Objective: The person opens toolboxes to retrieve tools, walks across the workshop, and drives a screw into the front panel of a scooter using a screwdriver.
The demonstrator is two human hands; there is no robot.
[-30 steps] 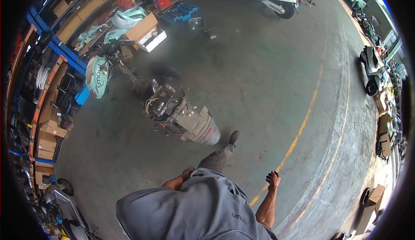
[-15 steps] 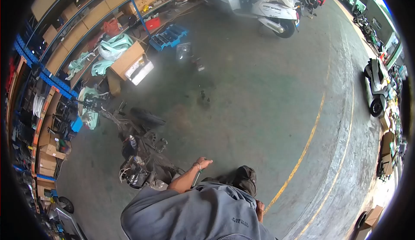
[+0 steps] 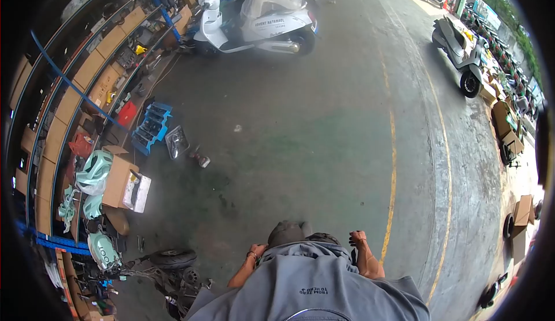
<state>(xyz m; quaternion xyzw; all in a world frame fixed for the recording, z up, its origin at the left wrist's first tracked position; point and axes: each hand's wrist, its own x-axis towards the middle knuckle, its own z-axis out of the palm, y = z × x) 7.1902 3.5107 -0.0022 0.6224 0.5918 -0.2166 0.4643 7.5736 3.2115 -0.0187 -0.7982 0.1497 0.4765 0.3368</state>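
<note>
My left hand (image 3: 258, 251), with a bracelet at the wrist, is curled closed beside my dark trousers (image 3: 287, 232); what it holds, if anything, is hidden. On the other side, my right hand (image 3: 359, 238) makes a fist in front of my hip. Something small and dark shows along its inner side, too small to name. A stripped motorcycle frame (image 3: 188, 283) lies to my left, partly cut off by my grey shirt (image 3: 315, 272). Its loose-looking black wheel (image 3: 173, 257) is nearest to my left hand, well apart from it.
A blue toolbox (image 3: 151, 128), a clear tray (image 3: 177, 142) and a cardboard box (image 3: 120, 182) stand along the left shelving (image 3: 75, 84). A white scooter (image 3: 272, 26) is parked ahead, another scooter (image 3: 459, 55) at right. A yellow line (image 3: 393, 171) runs along the floor.
The view has swung right, so the white scooter, shelves and stripped motorcycle sit farther left. My left hand has drawn back from beside the motorcycle to my thigh; my right hand has come forward.
</note>
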